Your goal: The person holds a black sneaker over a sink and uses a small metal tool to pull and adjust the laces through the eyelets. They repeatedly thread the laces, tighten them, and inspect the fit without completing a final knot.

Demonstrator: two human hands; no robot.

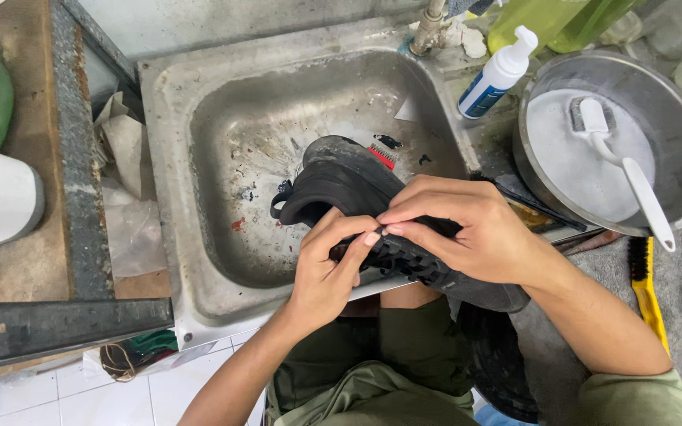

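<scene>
Both arms are bare from the short olive sleeves down and come up from the lower edge of the view, meeting near the middle. The left forearm rises from the lower left, with the wrist bent a little inward. The left hand (329,264) is curled, its fingers folded toward the palm and the thumb pointing up to the right. The right forearm comes in from the lower right at a slant. The right hand (471,229) lies palm down with the fingers stretched to the left. The fingertips of both hands touch each other, pinched together.
</scene>
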